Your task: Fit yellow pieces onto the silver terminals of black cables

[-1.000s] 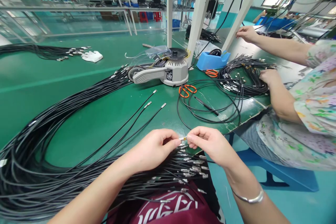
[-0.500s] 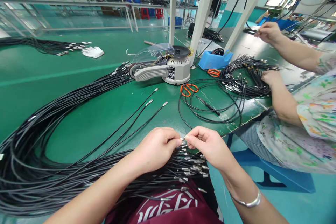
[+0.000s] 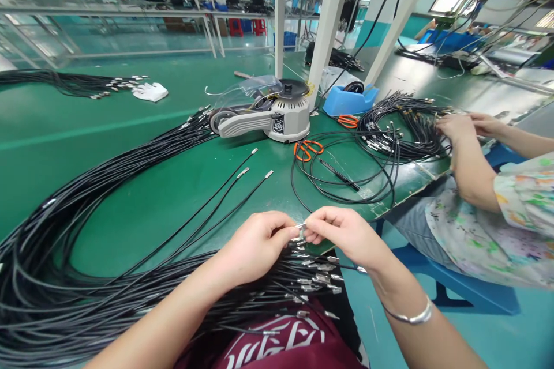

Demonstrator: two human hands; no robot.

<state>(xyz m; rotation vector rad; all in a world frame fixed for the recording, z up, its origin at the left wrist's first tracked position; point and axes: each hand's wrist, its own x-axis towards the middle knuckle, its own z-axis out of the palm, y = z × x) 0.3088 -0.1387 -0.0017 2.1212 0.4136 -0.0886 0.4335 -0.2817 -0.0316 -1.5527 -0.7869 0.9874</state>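
Note:
My left hand (image 3: 264, 245) pinches a small metal cable connector (image 3: 300, 226) between thumb and fingers, above the near edge of the table. From the other side, my right hand (image 3: 340, 233) has its thumb and fingertips closed on the same connector's end. Beneath both hands lies a thick bundle of black cables (image 3: 182, 294), its silver connector ends (image 3: 318, 282) fanned out towards the table edge and my lap. Three cable ends (image 3: 255, 172) stick out apart from the bundle on the green tabletop. How the connector joins its cable is hidden by my fingers.
A grey tape dispenser (image 3: 288, 121) stands mid-table. Beside it are orange-handled scissors (image 3: 308, 150), a black pen (image 3: 340, 174) and a blue tape holder (image 3: 350, 101). A white glove (image 3: 150, 91) lies at left. At right, a co-worker's hands (image 3: 459, 127) handle coiled cables (image 3: 402, 127).
My hands stay together at the connector, which shows a little more between my fingertips. The co-worker's raised hand has come down to the other one by the coil. The view has shifted slightly.

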